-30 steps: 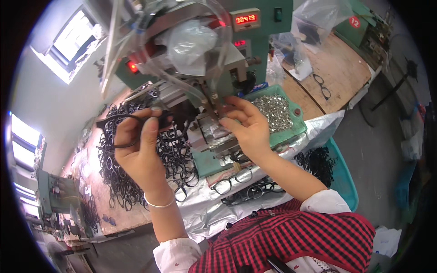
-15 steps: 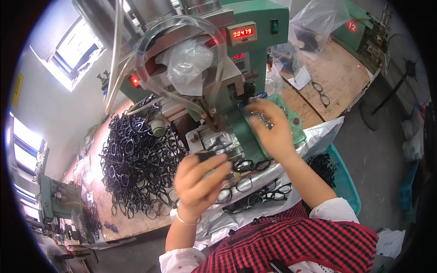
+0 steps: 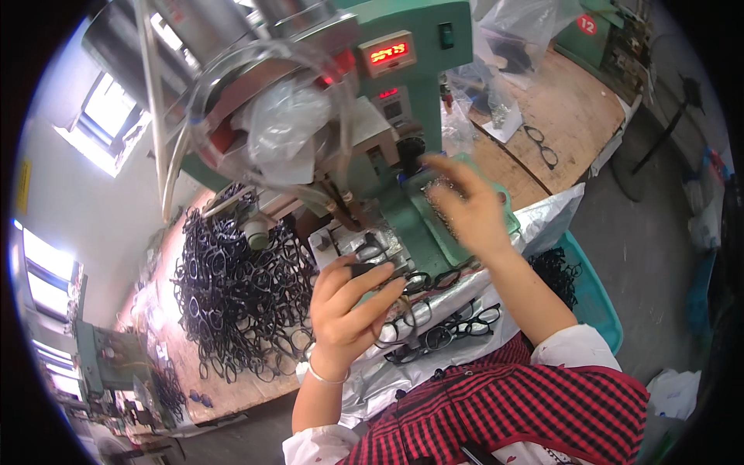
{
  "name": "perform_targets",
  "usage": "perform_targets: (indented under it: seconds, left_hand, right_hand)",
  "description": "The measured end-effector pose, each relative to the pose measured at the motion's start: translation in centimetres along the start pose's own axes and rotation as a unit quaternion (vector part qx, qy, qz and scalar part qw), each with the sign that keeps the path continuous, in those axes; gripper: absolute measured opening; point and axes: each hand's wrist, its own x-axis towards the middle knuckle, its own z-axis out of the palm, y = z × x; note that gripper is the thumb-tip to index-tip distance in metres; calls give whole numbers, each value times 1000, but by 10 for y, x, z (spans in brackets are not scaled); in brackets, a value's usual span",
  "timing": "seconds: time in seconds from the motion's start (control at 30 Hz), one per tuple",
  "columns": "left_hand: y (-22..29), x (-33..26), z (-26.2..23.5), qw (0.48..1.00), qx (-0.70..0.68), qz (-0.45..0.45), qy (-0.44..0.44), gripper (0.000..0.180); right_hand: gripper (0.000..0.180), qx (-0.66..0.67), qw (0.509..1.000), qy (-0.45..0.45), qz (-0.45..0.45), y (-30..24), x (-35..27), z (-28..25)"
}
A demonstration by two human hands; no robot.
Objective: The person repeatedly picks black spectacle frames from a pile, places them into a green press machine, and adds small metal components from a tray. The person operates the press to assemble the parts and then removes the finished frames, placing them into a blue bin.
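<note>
My left hand [image 3: 345, 310] is at the front of the green machine's metal fixture [image 3: 376, 246], its fingers closed around a black eyeglass frame [image 3: 361, 269], mostly covered by them. Just beyond these fingers, a dark oval rim shows on the fixture. My right hand [image 3: 474, 213] hovers over a green tray [image 3: 511, 225] of small metal parts [image 3: 440, 208]. Motion smears its fingers, so whether they pinch anything is unclear. Black frames [image 3: 438, 280] lie along the machine's front edge between my hands.
A big heap of black eyeglass frames [image 3: 240, 294] covers the table at left. More frames [image 3: 465, 329] rest on silvery sheeting near my apron. A turquoise bin [image 3: 597, 294] with dark frames stands at right. Clear tubing [image 3: 194, 116] and a plastic bag [image 3: 287, 124] hang above the fixture.
The view has shifted slightly, with the machine now further left and higher. My left hand sits closer to the fixture. My right hand stays over the tray, still blurred.
</note>
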Motion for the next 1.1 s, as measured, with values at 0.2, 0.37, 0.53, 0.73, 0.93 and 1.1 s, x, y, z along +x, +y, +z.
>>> perform_targets:
  seconds: [0.2, 0.37, 0.53, 0.73, 0.93, 1.1]
  left_hand:
    - [-8, -5, -3, 999, -3, 9, -43, 26]
    - [-7, -15, -8, 999, -15, 4, -30, 36]
    - [40, -42, -78, 937, -245, -226, -101, 54]
    - [54, -80, -88, 666, -655, -44, -354, 74]
    - [17, -71, -143, 907, -68, -412, -60, 17]
    - [-57, -94, -117, 812, 367, -443, -98, 26]
  right_hand:
    - [29, -237, 971, 25, -8, 64, -14, -42]
    - [21, -458, 884, -17, -90, 79, -13, -19]
    - [13, -420, 899, 41, -115, 95, -20, -34]
    - [8, -299, 949, 63, -79, 72, -18, -21]
    - [13, -187, 979, 82, -1, 66, -20, -22]
    - [13, -125, 989, 75, 27, 53, -8, -9]
